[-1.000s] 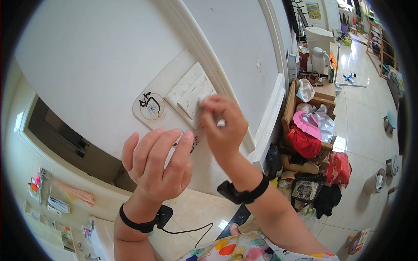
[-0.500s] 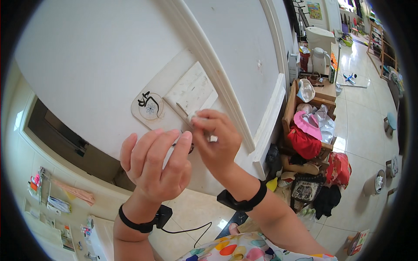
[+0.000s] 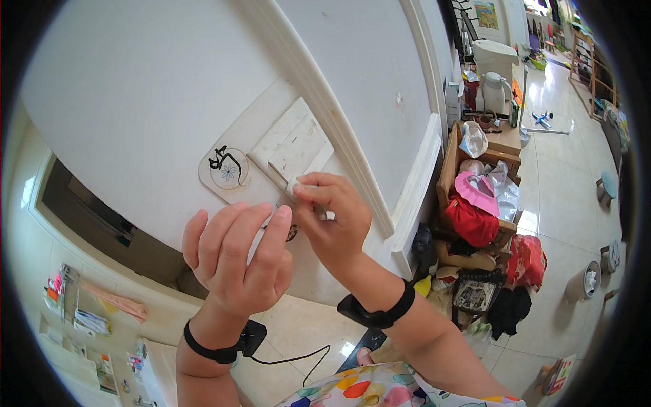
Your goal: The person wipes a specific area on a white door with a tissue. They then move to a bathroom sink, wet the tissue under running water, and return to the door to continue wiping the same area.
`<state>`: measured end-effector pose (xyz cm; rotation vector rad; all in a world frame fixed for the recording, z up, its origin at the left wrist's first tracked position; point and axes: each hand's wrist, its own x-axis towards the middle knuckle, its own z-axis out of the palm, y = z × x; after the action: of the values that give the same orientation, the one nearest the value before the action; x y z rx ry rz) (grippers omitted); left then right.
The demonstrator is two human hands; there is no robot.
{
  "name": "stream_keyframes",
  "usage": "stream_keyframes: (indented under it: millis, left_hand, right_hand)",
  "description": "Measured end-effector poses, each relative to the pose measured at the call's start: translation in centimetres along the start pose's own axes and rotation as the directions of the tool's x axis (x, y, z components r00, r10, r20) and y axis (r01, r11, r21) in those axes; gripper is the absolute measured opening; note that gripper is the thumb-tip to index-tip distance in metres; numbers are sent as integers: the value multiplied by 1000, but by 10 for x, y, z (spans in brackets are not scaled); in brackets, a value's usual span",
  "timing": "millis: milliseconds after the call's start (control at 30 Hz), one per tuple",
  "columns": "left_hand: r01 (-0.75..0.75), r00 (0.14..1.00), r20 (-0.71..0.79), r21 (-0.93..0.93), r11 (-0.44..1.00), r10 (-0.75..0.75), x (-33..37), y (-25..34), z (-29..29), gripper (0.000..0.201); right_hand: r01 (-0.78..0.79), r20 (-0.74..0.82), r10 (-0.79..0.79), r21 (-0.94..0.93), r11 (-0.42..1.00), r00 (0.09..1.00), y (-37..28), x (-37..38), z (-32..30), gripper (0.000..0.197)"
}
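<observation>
While my right grip (image 3: 337,220) pinches a white wad (image 3: 293,184) at the lower corner of the wall switch (image 3: 298,146), fingertips nearly together, I'd press lightly along the edge; my left grip (image 3: 239,261) is half curled (whether it holds anything, I can't tell).

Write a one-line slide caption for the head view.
Right hand pinching a small white object by a smudged wall switch, left hand raised alongside.
</observation>
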<state>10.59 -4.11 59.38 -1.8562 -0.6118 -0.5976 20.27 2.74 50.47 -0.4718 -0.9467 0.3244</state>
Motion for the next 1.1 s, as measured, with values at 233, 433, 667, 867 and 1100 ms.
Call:
stream_keyframes:
  millis: [233,433,667,867,1100]
  left_hand:
    - [0,1000,17,-9,1000,0,1,-1,-3,37]
    - [20,999,-47,23,1000,-19,4,0,1,29]
    - [-1,1000,11,-13,1000,1,1,-1,-2,37]
    - [-5,1000,10,-8,1000,5,1,0,-1,37]
    - [3,1000,12,-19,1000,-3,0,-1,-3,37]
  right_hand:
    - [-58,-188,47,-54,997,981,18,25,0,16]
    - [5,-40,-5,-3,1000,999,0,5,0,17]
    - [-112,-195,107,-18,994,975,16,28,5,16]
    - [87,-99,-92,-57,995,991,10,19,5,18]
    - [4,-173,-12,-48,999,985,10,24,10,18]
